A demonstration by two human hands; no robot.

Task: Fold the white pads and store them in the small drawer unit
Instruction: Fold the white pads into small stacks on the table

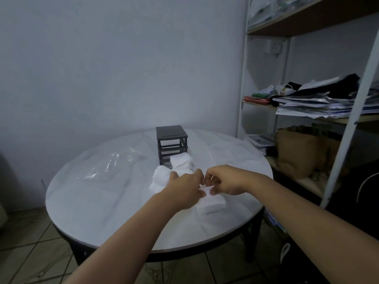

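One clear crumpled plastic bag (110, 162): at 10 o'clock on the round white-topped table (102, 212), well apart from both hands.
Heap of loose white soft pads (162, 179): near the table's centre, at 11 o'clock of the left hand, reaching the unit's foot.
Dark grey open-frame drawer unit (171, 140): at the table's 12 o'clock; whether its lowest drawer is pulled out, I cannot tell.
Left hand (184, 187): fingers curled, pinching the pad's upper edge.
Small white rectangular pad (213, 203): flat on the table, at 4 o'clock of the left hand and 7 o'clock of the right hand, touching both.
Right hand (223, 181): fingers curled, pinching the same edge, fingertips almost meeting the left's.
Step in hand: folding this pad; likely mid-task, since the heap waits.
Next move: probably flatten the crease, then carry the pad toward 12 o'clock into a drawer.
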